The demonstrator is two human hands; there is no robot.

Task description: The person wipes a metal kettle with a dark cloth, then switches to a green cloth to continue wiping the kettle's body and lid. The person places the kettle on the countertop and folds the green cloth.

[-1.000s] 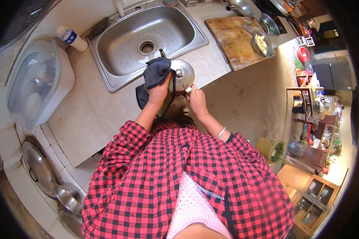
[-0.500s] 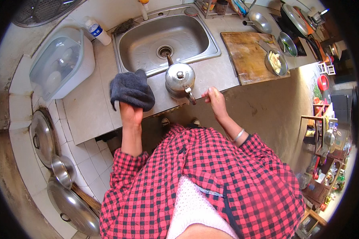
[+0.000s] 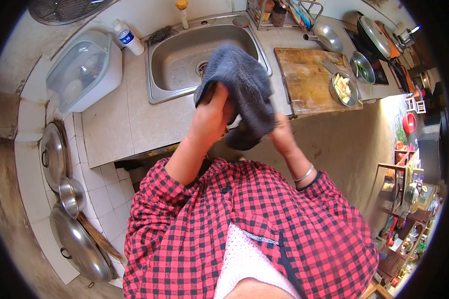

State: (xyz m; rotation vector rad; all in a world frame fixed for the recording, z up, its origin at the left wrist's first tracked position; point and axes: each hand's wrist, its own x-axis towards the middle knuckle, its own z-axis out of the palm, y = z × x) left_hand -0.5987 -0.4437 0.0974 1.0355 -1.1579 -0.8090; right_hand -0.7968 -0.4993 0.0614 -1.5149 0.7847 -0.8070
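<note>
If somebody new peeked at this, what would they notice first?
Probably the big dark grey cloth, bunched up in the middle in front of the steel sink, with the left hand gripping it and the right hand at its lower right edge. Next might come the bright red-and-black checked shirt filling the bottom, then the metal bowl of pale food pieces at the wooden board's right end.

A dark blue-grey plush cloth [image 3: 243,74], black along its left edge, is held up, bunched in loose folds. Its broad upper part hides some of the sink's [image 3: 174,57] near rim; its narrower, slightly blurred lower end dangles on the sink's near side.
</note>
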